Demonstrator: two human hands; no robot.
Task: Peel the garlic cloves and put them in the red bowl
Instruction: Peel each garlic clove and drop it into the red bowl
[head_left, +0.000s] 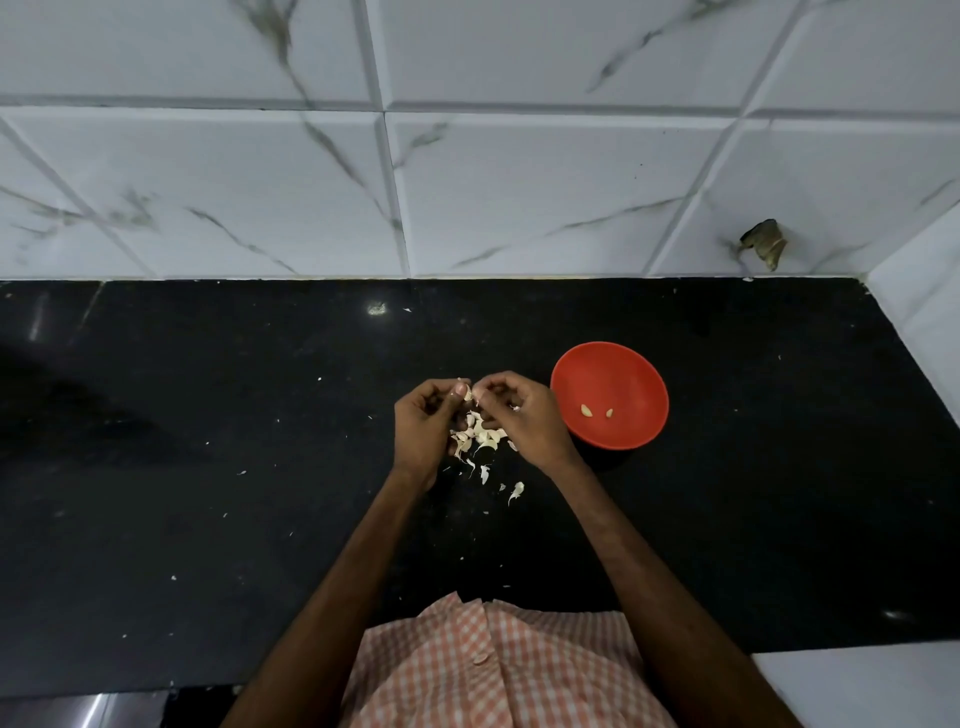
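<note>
The curled fingertips of both hands meet on a small pale garlic clove. The left hand pinches it from one side with the thumb up against it, and the right hand grips it from the other. The clove is so small and so covered that I cannot tell whether its skin is on or partly off.

Directly below the hands a heap of pale garlic cloves and papery skins lies on the black speckled stone counter, with loose flakes of skin scattered nearer the person.

Just beside the right hand stands a round red plastic bowl, upright on the counter, with two peeled cloves lying apart in its bottom.

White marble-veined wall tiles rise behind the counter. An orange-and-white checked shirt fills the bottom edge between the forearms.
</note>
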